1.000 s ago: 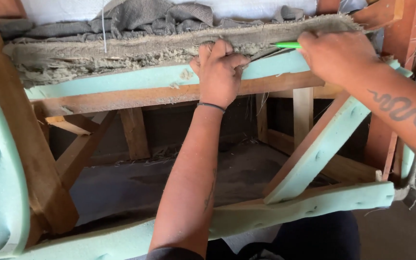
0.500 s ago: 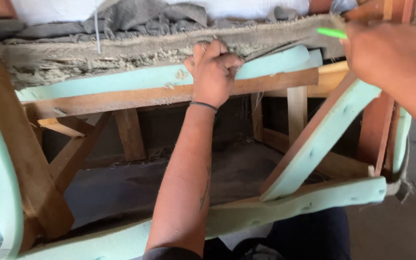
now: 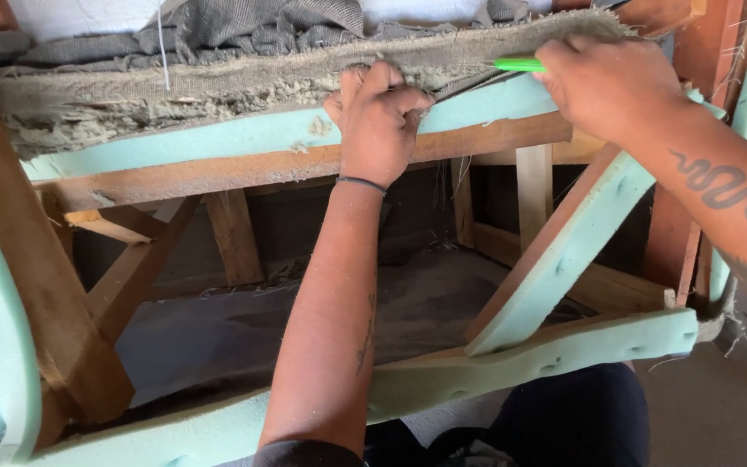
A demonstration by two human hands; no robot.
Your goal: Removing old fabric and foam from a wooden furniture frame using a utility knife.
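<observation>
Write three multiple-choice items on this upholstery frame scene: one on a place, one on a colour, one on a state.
1. Where does the left hand grip?
A. the burlap edge on the top rail
B. the bottom foam strip
C. the diagonal brace

2. What colour is the tool in the right hand?
A. red
B. bright green
C. black

3. How is the left hand?
A. spread flat, open
C. hanging clear of the frame
B. closed in a fist on the fabric

Answers:
1. A, the fist sits at the frayed burlap above the foam on the top rail.
2. B, a bright green tip sticks out from the fingers.
3. B, the fingers are curled shut over the material.
</observation>
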